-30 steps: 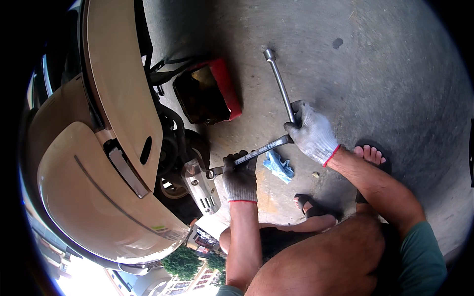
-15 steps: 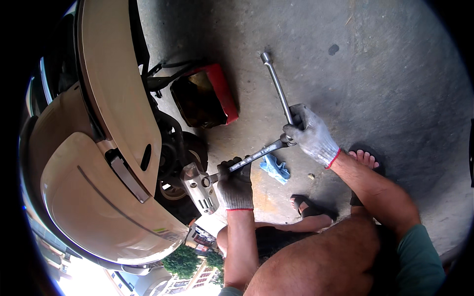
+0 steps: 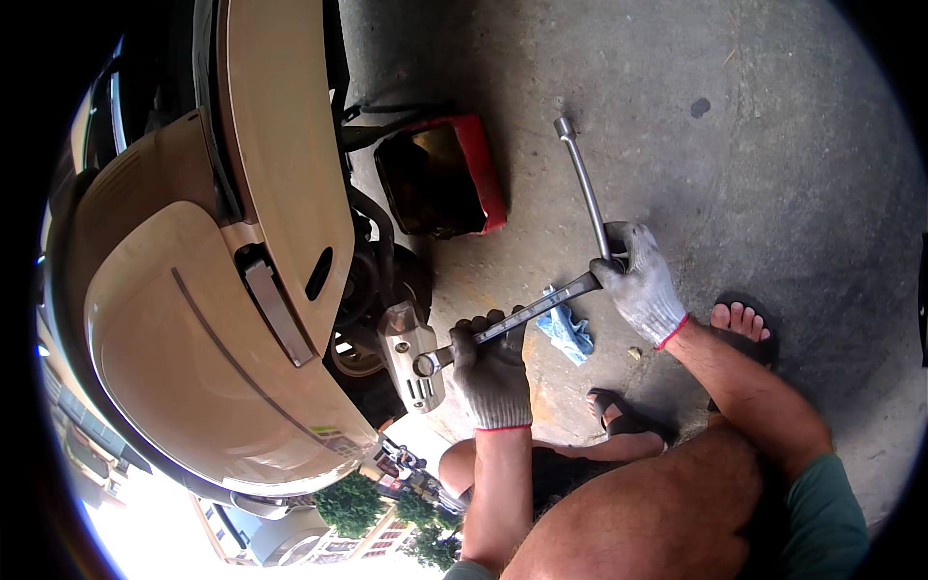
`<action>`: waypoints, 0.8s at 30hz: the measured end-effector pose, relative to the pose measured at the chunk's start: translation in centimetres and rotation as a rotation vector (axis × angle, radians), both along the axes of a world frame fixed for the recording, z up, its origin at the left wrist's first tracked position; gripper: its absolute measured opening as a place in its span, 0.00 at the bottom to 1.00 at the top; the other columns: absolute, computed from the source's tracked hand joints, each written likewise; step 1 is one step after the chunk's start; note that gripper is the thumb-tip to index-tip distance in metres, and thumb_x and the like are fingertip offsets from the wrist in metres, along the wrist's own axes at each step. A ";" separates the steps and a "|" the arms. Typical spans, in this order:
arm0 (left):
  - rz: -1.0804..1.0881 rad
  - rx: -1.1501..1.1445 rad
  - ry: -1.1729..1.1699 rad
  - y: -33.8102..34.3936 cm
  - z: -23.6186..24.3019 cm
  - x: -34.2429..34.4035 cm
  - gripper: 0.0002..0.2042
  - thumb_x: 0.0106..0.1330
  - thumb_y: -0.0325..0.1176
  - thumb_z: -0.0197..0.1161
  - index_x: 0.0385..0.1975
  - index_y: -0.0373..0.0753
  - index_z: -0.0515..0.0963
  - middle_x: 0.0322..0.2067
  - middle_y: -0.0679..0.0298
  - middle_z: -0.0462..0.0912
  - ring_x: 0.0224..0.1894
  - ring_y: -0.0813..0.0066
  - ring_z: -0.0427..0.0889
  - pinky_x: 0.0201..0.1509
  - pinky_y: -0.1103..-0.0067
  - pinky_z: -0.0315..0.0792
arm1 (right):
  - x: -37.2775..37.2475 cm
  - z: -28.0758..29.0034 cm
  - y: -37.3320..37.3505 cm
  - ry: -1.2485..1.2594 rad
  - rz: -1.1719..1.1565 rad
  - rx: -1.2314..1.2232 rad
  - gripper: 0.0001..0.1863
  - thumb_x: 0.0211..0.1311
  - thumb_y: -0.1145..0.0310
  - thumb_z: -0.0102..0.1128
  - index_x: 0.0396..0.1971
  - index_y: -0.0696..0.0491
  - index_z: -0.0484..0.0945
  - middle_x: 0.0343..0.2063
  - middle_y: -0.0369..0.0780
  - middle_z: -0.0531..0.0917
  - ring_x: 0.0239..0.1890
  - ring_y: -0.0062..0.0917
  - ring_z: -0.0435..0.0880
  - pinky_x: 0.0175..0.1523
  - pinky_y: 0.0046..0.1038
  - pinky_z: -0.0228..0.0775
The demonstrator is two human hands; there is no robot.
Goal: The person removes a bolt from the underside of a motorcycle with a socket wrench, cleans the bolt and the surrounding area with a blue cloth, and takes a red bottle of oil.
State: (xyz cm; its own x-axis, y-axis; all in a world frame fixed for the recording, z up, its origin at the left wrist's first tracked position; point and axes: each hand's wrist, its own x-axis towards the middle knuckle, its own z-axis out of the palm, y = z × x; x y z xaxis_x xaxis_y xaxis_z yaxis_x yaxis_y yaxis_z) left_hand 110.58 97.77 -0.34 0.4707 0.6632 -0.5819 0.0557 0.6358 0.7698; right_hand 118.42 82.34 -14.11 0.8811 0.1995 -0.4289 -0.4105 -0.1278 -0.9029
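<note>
My left hand (image 3: 493, 377), in a grey-palmed knit glove with a red cuff, is closed round a long silver combination wrench (image 3: 536, 309). The ring end of this wrench overlaps the vented silver metal guard (image 3: 411, 338) on the scooter; contact cannot be made out. My right hand (image 3: 643, 280), gloved the same way, is curled round the lower end of a long socket wrench (image 3: 585, 179), whose socket points up and away. The thumb of this hand lies at the far end of the combination wrench, where the two tools meet.
The cream-coloured scooter (image 3: 290, 126) fills the left side. Beside it on the concrete floor stands a red-sided open container (image 3: 478, 174) with dark liquid inside. A blue cloth (image 3: 570, 333) lies beneath the tools. My sandalled foot (image 3: 739, 319) is at the right.
The whole view has shifted, so the scooter and container sit farther right in it. Both hands keep their hold, and the wrench's ring end still overlaps the silver guard.
</note>
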 end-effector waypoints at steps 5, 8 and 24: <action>0.044 -0.026 -0.067 -0.4 2.3 -2.4 0.10 0.73 0.34 0.55 0.42 0.33 0.79 0.45 0.56 0.82 0.56 0.54 0.77 0.67 0.52 0.68 | -0.1 1.4 1.5 0.373 -0.063 0.300 0.15 0.59 0.74 0.60 0.47 0.59 0.74 0.25 0.38 0.74 0.28 0.22 0.78 0.35 0.29 0.73; 0.257 -0.042 -0.015 0.5 4.1 -6.5 0.09 0.74 0.34 0.52 0.40 0.34 0.76 0.42 0.56 0.81 0.55 0.56 0.77 0.68 0.51 0.66 | 0.7 2.5 2.5 0.419 -0.023 0.466 0.14 0.62 0.75 0.57 0.48 0.59 0.74 0.24 0.36 0.72 0.26 0.19 0.75 0.33 0.27 0.73; -0.640 0.300 1.251 1.7 8.3 -12.1 0.12 0.69 0.34 0.61 0.46 0.34 0.76 0.26 0.65 0.78 0.24 0.81 0.76 0.26 0.83 0.71 | -1.0 1.5 15.6 0.669 0.390 0.680 0.13 0.68 0.62 0.55 0.40 0.57 0.80 0.25 0.36 0.78 0.28 0.22 0.75 0.31 0.29 0.73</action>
State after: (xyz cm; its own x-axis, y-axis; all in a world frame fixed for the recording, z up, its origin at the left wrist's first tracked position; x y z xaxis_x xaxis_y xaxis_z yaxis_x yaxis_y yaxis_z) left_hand 98.45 99.52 7.92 0.0226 0.7063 -0.7076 0.9926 0.0687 0.1002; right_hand 117.43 97.95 -12.62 0.3255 0.8043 -0.4971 -0.8952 0.0928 -0.4360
